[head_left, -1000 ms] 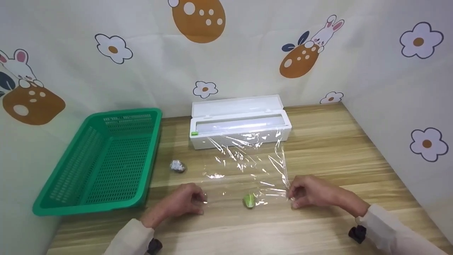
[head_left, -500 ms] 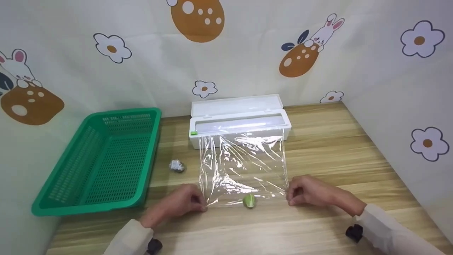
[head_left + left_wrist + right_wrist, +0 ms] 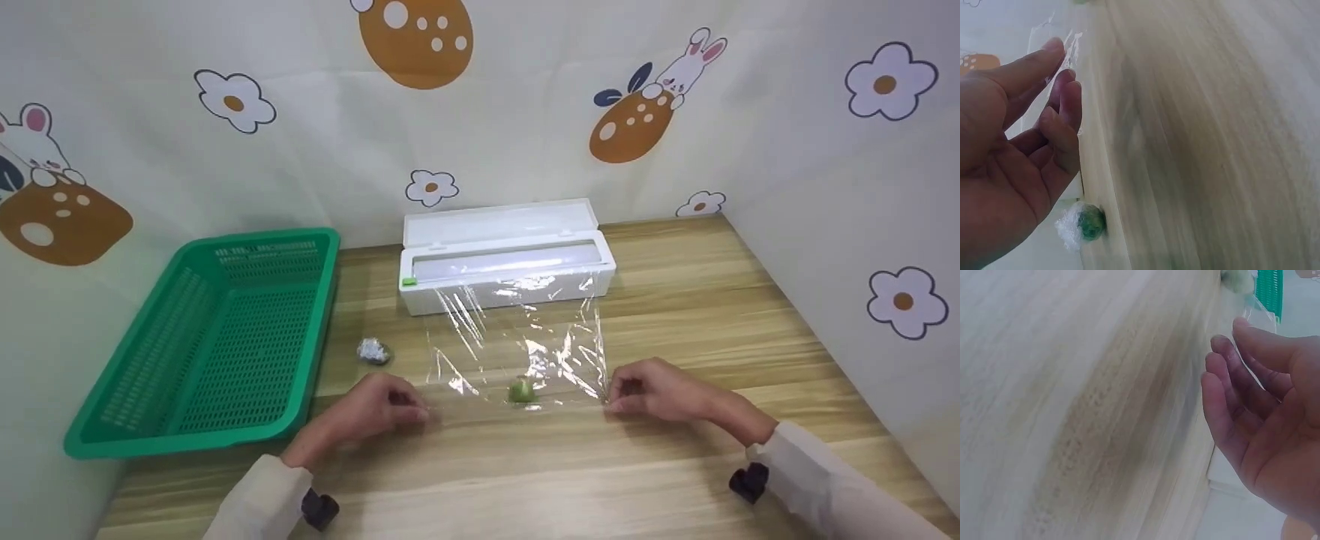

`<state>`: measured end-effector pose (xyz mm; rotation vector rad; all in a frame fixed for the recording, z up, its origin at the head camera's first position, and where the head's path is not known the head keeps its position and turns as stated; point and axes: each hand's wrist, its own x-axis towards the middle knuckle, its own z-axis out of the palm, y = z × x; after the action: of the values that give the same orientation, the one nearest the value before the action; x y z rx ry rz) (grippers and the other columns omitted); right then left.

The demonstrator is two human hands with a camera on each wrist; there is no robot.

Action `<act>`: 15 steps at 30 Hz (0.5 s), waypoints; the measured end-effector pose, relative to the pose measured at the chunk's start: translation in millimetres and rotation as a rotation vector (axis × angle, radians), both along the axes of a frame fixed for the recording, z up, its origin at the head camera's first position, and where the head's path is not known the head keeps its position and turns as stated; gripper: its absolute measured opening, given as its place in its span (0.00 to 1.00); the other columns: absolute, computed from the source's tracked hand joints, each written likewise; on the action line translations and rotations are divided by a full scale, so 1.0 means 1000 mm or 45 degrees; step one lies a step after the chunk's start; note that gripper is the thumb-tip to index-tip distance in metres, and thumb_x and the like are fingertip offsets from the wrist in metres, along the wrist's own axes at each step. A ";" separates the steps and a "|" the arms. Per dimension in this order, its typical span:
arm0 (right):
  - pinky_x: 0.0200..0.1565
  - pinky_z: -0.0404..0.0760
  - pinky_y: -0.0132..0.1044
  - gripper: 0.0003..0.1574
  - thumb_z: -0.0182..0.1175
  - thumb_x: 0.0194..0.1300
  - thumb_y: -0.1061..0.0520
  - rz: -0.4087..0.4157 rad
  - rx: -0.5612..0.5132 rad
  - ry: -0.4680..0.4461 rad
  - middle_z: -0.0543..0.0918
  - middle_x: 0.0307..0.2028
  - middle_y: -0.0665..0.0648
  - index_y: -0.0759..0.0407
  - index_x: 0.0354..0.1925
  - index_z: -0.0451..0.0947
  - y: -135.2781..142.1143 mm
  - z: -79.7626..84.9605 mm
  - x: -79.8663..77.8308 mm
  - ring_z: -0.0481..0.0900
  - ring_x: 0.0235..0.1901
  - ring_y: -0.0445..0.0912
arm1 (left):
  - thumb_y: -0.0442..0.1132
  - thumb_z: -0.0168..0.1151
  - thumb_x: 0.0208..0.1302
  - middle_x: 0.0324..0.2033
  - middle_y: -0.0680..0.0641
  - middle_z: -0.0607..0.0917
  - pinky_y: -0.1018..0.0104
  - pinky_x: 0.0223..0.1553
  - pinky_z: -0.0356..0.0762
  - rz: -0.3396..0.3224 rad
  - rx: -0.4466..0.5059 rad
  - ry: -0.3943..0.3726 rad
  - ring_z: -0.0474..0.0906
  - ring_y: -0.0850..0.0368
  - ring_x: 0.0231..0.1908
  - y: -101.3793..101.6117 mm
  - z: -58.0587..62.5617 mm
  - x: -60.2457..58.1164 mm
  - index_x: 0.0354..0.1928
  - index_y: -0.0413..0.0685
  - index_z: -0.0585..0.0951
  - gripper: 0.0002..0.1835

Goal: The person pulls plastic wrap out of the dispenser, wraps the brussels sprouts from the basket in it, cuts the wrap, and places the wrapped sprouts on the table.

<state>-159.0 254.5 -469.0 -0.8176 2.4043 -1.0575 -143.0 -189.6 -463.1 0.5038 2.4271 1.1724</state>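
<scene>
A sheet of cling film [image 3: 517, 337] runs forward from a white cling film box [image 3: 510, 289] whose lid stands up at the back. At its front left corner my left hand [image 3: 375, 409] pinches the film between thumb and fingers. The right hand [image 3: 660, 390] holds the front right corner the same way, so the sheet is spread between them. A small round green vegetable [image 3: 522, 390], slightly blurred, overlaps the film near its front edge. In the left wrist view the film shows at the left fingertips [image 3: 1055, 48].
Left of the film lies a green ball wrapped in shiny clear film [image 3: 373, 351]. Farther left stands a green slotted plastic basket [image 3: 322, 300]. A patterned cloth wall [image 3: 510, 135] rises behind the wooden table [image 3: 697, 300].
Both hands have moved back toward the box with the film's front edge. The green vegetable has moved the same way. Earlier the film was pulled tauter at its left side.
</scene>
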 end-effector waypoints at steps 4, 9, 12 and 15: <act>0.39 0.79 0.28 0.04 0.67 0.64 0.57 -0.114 -0.014 -0.016 0.87 0.34 0.54 0.57 0.36 0.82 -0.004 -0.002 -0.005 0.80 0.33 0.37 | 0.40 0.67 0.65 0.32 0.46 0.87 0.73 0.30 0.75 0.117 -0.008 0.002 0.76 0.60 0.31 0.001 -0.003 -0.005 0.37 0.43 0.87 0.07; 0.34 0.79 0.28 0.04 0.66 0.64 0.60 -0.269 0.015 0.014 0.85 0.32 0.54 0.59 0.37 0.81 -0.011 -0.003 -0.014 0.79 0.31 0.40 | 0.36 0.64 0.66 0.31 0.46 0.86 0.71 0.32 0.75 0.248 0.010 0.043 0.76 0.58 0.32 0.007 -0.007 -0.011 0.39 0.40 0.86 0.06; 0.32 0.78 0.28 0.03 0.65 0.64 0.61 -0.344 0.044 0.074 0.85 0.31 0.55 0.60 0.36 0.81 -0.015 -0.004 -0.020 0.78 0.30 0.40 | 0.34 0.64 0.66 0.30 0.46 0.85 0.72 0.30 0.74 0.338 0.004 0.089 0.75 0.59 0.31 0.013 -0.008 -0.015 0.38 0.40 0.86 0.05; 0.31 0.77 0.28 0.04 0.66 0.64 0.61 -0.404 0.069 0.124 0.85 0.29 0.55 0.61 0.35 0.82 -0.019 -0.006 -0.026 0.77 0.28 0.40 | 0.32 0.64 0.65 0.28 0.48 0.85 0.72 0.30 0.73 0.427 -0.017 0.113 0.74 0.60 0.29 0.020 -0.012 -0.019 0.36 0.40 0.86 0.04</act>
<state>-185.2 235.5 -474.8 -0.4886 2.6961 -1.0802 -162.0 -169.8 -475.3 0.1486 2.6666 1.2863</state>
